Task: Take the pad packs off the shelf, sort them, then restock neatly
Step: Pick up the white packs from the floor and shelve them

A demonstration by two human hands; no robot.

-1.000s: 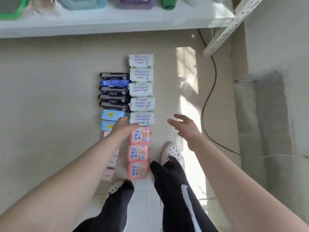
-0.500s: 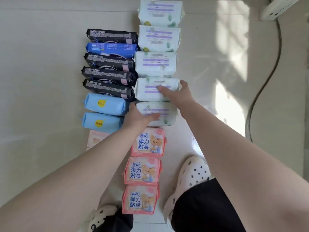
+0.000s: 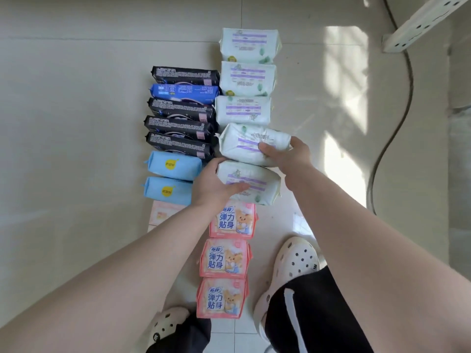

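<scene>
Packs are sorted on the floor [image 3: 76, 174]; restocking is pending. Two white packs [image 3: 251, 146] beside the pink row [image 3: 224, 258] are gripped, one by each of left hand [image 3: 216, 187] and right hand [image 3: 288, 156].

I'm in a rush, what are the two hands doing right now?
Left hand: grips the nearest white pack.
Right hand: grips the next white pack, which sits tilted.
</scene>
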